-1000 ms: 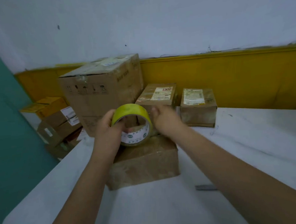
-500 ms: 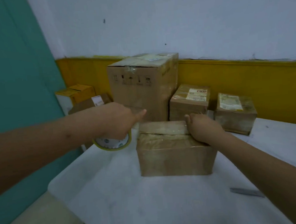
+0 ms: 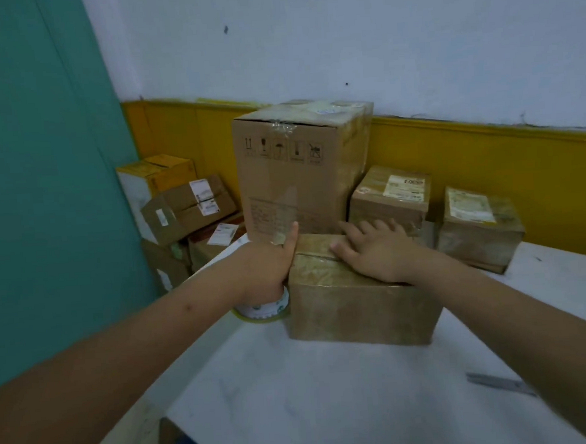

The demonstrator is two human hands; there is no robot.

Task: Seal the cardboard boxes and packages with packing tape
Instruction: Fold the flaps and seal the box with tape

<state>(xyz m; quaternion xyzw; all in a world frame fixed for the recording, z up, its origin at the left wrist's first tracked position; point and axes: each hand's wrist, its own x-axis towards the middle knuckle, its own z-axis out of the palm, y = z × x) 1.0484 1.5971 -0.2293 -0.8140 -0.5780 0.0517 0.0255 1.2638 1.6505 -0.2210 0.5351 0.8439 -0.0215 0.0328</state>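
Note:
A small brown cardboard box stands on the white table in front of me, a strip of clear tape running across its top. My right hand lies flat on that top with fingers spread, pressing the tape. My left hand grips the yellow-edged tape roll against the box's left side, thumb pointing up. Most of the roll is hidden under the hand.
A tall carton stands just behind the box, with two labelled parcels to its right. More boxes are stacked off the table's left edge by the teal wall. A grey knife-like tool lies at right.
The tape roll went from above the box down its left side, drawing tape over the top. My right hand moved from the roll to flat on the box top.

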